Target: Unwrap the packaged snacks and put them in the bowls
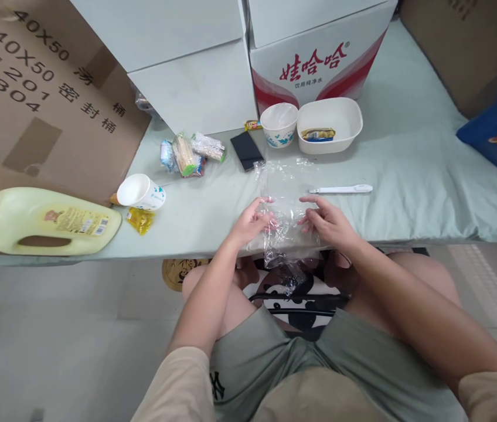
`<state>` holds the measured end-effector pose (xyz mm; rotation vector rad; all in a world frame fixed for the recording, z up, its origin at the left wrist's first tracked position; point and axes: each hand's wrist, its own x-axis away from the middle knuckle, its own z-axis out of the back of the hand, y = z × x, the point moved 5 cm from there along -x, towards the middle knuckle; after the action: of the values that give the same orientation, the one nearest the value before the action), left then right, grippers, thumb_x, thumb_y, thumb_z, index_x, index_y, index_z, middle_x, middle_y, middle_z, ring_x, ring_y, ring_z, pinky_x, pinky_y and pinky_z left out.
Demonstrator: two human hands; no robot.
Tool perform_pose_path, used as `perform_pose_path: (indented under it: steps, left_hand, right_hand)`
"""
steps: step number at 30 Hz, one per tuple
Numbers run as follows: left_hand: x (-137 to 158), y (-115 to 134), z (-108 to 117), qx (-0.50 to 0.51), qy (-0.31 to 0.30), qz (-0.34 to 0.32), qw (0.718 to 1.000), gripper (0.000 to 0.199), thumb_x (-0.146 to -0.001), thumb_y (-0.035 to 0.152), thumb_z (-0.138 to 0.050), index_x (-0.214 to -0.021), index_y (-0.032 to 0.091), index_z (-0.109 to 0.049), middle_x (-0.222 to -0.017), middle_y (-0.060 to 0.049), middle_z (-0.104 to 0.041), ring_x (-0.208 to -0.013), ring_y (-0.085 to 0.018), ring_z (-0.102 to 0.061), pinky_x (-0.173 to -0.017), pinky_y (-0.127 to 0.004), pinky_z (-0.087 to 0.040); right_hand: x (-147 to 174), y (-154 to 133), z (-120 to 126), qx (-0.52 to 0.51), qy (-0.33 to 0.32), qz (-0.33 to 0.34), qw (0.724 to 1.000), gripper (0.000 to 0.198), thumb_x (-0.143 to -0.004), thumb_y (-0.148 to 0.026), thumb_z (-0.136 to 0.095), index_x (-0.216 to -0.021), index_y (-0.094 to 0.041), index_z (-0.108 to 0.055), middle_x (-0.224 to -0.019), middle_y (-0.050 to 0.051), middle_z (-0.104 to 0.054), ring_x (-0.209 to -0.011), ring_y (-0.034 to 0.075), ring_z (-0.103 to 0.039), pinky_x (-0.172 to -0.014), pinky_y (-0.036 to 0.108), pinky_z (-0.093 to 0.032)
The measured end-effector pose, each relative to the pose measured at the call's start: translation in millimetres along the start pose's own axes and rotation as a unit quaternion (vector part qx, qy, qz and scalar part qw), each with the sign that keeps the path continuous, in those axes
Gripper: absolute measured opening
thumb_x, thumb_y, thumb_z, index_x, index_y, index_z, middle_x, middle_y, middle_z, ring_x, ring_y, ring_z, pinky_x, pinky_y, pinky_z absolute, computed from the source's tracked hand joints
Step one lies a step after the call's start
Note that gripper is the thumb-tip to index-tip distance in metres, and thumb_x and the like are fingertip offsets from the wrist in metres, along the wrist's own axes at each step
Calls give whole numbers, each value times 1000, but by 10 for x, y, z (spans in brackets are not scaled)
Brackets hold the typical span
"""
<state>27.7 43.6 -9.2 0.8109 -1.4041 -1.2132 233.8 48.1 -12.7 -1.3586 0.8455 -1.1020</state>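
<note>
A clear, crinkled plastic bag (288, 202) spans the space between my two hands, its lower end drooping past the table's front edge. My left hand (251, 224) grips its left side, with thumb and fingers bent at the film. On the opposite side my right hand (330, 223) holds the film between thumb and fingers, the index finger stretched along the top. Just beyond the right fingers lies a white slim-handled tool (340, 189), perhaps a utility knife. A dark smartphone (247, 150) rests behind the bag.
Behind stand a paper cup (279, 124) and a white bowl (330, 126) containing a wrapped snack. Leftward are wrapped bundles (187, 155), another paper cup (140, 192), a yellow packet (140, 220) and a yellow jug (50, 220). Cartons (314, 64) line the back.
</note>
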Motion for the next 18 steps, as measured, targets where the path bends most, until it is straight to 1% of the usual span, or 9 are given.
perform_pose_path:
  steps: [2, 3, 6, 8, 10, 14, 16, 18]
  left_hand:
    - [41, 8, -15, -3, -42, -2, 999, 53, -78, 44, -75, -122, 19, -57, -75, -4, -73, -71, -19, -72, -64, -28, -55]
    - [53, 7, -8, -9, -44, -4, 999, 50, -77, 42, -75, -118, 18, -59, -72, -3, -72, -68, -19, -71, -62, -28, -54]
    - [57, -4, 45, -10, -7, -11, 1000, 40, -78, 44, -73, -106, 18, -61, -64, -1, -69, -53, -15, -64, -51, -25, -48]
    - [51, -6, 84, 3, 21, -14, 1000, 40, -77, 45, -74, -104, 18, -60, -62, 0, -68, -48, -13, -60, -48, -24, -43]
    - [51, -1, 100, 22, 25, -12, 999, 46, -76, 46, -75, -108, 18, -59, -63, 0, -69, -48, -13, -61, -48, -23, -44]
    - [70, 2, 30, 71, -56, 13, 996, 66, -76, 45, -74, -132, 19, -50, -73, -2, -75, -55, -16, -67, -53, -24, -47]
    - [69, -5, 9, 81, -66, 20, 994, 66, -76, 42, -74, -133, 20, -50, -74, -2, -75, -56, -15, -68, -52, -23, -47]
    - [51, -16, 14, 93, -44, 22, 994, 54, -76, 39, -73, -123, 19, -58, -73, -2, -75, -55, -14, -67, -53, -23, -46]
  right_hand:
    - [4, -14, 12, -15, -5, 4, 1000, 44, -89, -45, -57, -127, -24, -56, -79, 1, -73, -60, 16, -68, -60, 31, -55]
    - [1, -17, 16, -21, -5, 4, 1000, 44, -88, -42, -57, -129, -24, -56, -80, 1, -73, -61, 16, -69, -62, 31, -56]
    - [-21, 4, 16, -42, 5, -8, 999, 44, -88, -38, -57, -130, -25, -56, -81, 1, -74, -62, 16, -69, -63, 31, -57]
    - [-45, 36, 17, -60, 21, -17, 998, 43, -88, -39, -57, -129, -26, -57, -81, 1, -74, -60, 16, -67, -61, 31, -56]
    - [-68, 69, 24, -75, 39, -21, 996, 40, -88, -41, -58, -125, -26, -59, -80, 1, -74, -57, 16, -65, -58, 31, -55]
    - [-92, 106, 53, -72, 50, 1, 996, 31, -88, -44, -60, -114, -26, -62, -84, 1, -72, -55, 14, -62, -57, 30, -53]
    - [-94, 111, 74, -53, 52, 20, 997, 27, -88, -45, -60, -107, -26, -65, -82, 0, -70, -56, 14, -61, -59, 31, -52]
    - [-93, 106, 97, -43, 60, 44, 996, 24, -86, -43, -63, -101, -25, -67, -88, 2, -69, -63, 15, -62, -64, 32, -52]
